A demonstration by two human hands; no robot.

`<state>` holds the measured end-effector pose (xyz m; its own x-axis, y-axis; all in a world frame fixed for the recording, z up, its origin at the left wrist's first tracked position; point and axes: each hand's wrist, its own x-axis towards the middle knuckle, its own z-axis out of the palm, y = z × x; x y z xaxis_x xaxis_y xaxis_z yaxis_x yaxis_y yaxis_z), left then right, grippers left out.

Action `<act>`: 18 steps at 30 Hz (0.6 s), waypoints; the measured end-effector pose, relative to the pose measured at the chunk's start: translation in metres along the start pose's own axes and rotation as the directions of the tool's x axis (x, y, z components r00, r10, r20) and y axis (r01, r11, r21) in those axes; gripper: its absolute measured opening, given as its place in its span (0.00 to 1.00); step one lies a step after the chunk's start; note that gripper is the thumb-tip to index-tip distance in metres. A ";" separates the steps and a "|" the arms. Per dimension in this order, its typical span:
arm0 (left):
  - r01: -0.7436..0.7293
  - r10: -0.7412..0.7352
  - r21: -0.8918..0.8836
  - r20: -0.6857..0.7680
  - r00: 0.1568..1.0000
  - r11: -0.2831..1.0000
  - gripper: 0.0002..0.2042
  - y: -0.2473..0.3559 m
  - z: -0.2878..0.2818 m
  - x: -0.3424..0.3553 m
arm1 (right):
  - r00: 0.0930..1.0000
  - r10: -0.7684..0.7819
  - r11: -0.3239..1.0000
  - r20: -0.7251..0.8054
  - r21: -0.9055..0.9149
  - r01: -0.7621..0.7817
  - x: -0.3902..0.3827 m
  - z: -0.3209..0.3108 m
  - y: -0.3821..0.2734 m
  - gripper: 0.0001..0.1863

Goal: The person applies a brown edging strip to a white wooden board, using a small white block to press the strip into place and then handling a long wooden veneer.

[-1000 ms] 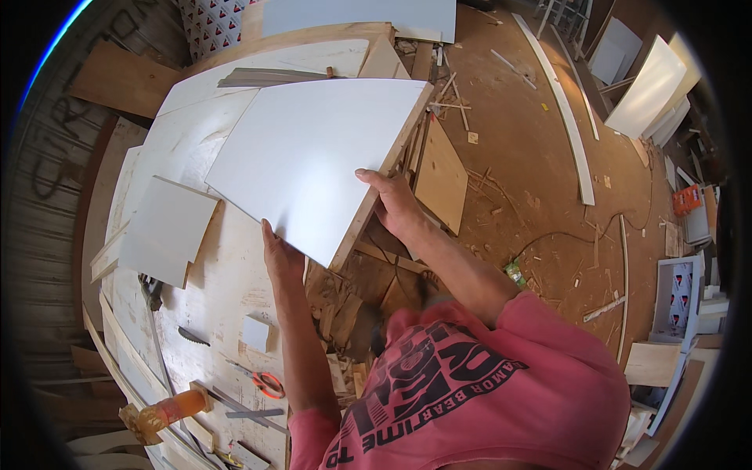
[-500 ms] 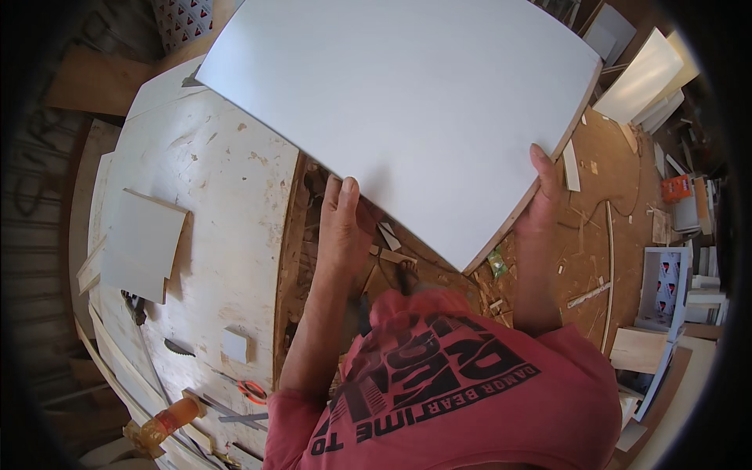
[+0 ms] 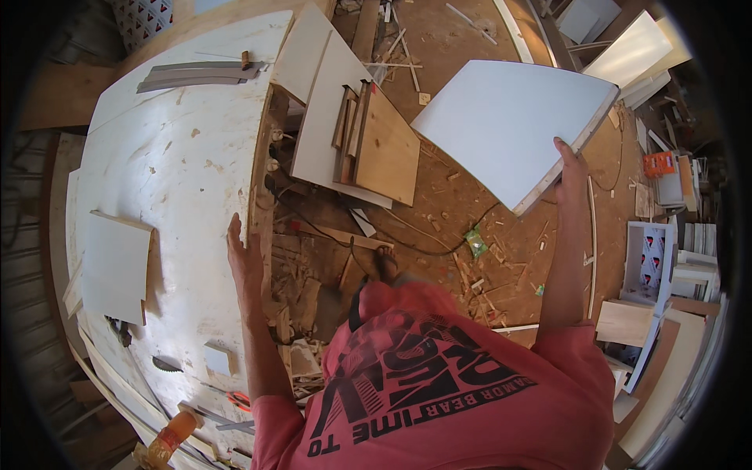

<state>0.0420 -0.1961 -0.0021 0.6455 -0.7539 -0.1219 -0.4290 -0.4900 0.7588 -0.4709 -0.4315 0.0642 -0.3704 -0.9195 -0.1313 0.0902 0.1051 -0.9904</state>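
The right hand [image 3: 572,171] is gripping a white-faced board [image 3: 505,129] by its raw brownish edge, holding it over the scrap-strewn floor [image 3: 437,61], right of the white-topped workbench [image 3: 196,188]. The left hand [image 3: 246,254] is hovering, loosely spread, at the workbench's edge; contact is remaining unclear.

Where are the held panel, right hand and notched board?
Held panel [image 3: 511,129], head view: middle of white face.
Right hand [image 3: 573,169], head view: middle of hand.
Notched board [image 3: 116,265], head view: middle of upper face.
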 end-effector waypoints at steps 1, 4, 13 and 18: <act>0.006 -0.005 0.057 -0.017 1.000 0.998 0.24 -0.012 -0.005 0.002 | 1.000 0.014 0.998 0.022 -0.056 -0.013 0.025 -0.002 0.023 0.25; 0.050 -0.036 0.207 -0.071 0.997 0.977 0.24 -0.031 -0.014 -0.001 | 0.995 0.096 0.953 0.025 -0.289 -0.084 0.086 0.008 0.088 0.25; 0.045 0.036 0.564 -0.132 0.991 0.825 0.23 -0.082 -0.021 -0.008 | 0.995 0.029 0.502 0.100 -0.862 0.072 0.136 0.071 0.238 0.25; 0.064 0.040 0.600 -0.158 0.987 0.797 0.23 -0.073 -0.006 0.002 | 0.994 0.052 0.420 0.095 -0.905 0.064 0.127 0.107 0.261 0.23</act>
<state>0.0784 -0.1592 -0.0544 0.7195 -0.6944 0.0112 -0.6802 -0.7013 0.2134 -0.3957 -0.5611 -0.2060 -0.2762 -0.9445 -0.1780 -0.8227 0.3281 -0.4643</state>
